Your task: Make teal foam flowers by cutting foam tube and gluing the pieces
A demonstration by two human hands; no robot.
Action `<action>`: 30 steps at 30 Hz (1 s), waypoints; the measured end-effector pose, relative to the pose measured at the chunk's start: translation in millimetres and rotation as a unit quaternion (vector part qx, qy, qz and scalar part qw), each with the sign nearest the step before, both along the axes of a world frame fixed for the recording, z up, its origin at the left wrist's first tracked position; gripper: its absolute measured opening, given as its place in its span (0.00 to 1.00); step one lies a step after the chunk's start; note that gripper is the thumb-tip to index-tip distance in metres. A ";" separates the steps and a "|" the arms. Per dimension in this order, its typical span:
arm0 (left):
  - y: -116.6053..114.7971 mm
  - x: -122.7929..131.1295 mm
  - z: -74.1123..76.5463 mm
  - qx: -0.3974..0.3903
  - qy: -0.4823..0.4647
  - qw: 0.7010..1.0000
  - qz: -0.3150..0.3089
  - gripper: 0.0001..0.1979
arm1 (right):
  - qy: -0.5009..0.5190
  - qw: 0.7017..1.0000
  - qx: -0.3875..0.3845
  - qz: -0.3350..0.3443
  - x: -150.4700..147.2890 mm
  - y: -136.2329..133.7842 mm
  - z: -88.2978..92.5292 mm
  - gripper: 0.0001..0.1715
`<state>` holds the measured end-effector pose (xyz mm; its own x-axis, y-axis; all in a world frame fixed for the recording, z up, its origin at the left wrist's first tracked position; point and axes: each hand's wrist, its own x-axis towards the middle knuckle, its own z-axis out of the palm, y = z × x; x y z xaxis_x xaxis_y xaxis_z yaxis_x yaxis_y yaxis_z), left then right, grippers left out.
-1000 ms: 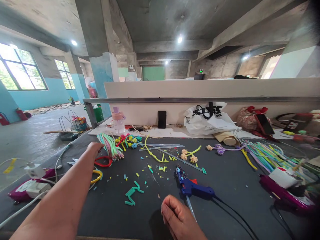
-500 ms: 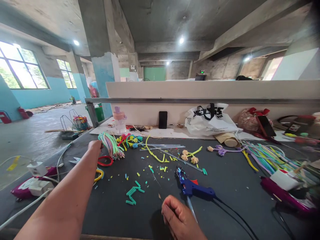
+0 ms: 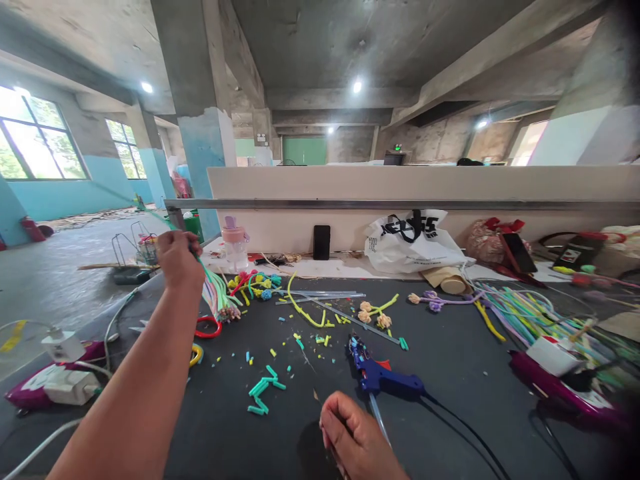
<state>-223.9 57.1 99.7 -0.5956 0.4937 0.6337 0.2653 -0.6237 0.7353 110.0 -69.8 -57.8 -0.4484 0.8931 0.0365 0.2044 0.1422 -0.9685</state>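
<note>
the dark table (image 3: 450, 373) fills the lower frame, strewn with cut bits. at right centre lies a loose heap of coloured stems (image 3: 530, 310); a white bag (image 3: 415, 243) sits at upper centre by the back wall. a blue glue gun (image 3: 383, 379) lies at lower centre, its cord running to the lower right. left of centre stands a bundle of stems (image 3: 219, 297), its lower ends on the table.

the left hand (image 3: 177, 257), left of centre, has its grip closed on one green stem (image 3: 150, 213) that runs from the bundle up past the fist toward the upper left. the right hand (image 3: 353, 437), at the bottom edge, is curled into a loose fist just beside the glue gun's rear stick; whether it pinches anything, i cannot tell.

risk, as i judge it: the green stem looks still caught among its neighbours, so a hard pull could drag the bundle over and scatter it. the right hand sits close to the gun, so a careless shift could brush it, and it may be hot.
</note>
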 end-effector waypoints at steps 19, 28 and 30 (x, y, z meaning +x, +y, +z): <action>-60.3 124.3 -80.2 -0.058 0.604 0.768 -0.204 0.09 | 0.303 0.946 -0.039 -0.106 -29.8 41.2 81.5 0.19; -44.5 106.1 -78.9 -0.330 0.356 0.747 -0.454 0.06 | 0.285 0.944 -0.050 -0.160 -4.4 49.0 62.1 0.18; -44.2 105.2 -80.0 -0.359 0.316 0.732 -0.485 0.08 | 0.291 0.942 -0.056 -0.158 -1.1 48.3 63.9 0.19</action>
<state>-118.7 12.9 19.8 0.5556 0.8314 0.0009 0.3831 -0.2569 0.8873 108.9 -21.5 6.1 -0.0930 0.9914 0.0925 -0.3516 0.0542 -0.9346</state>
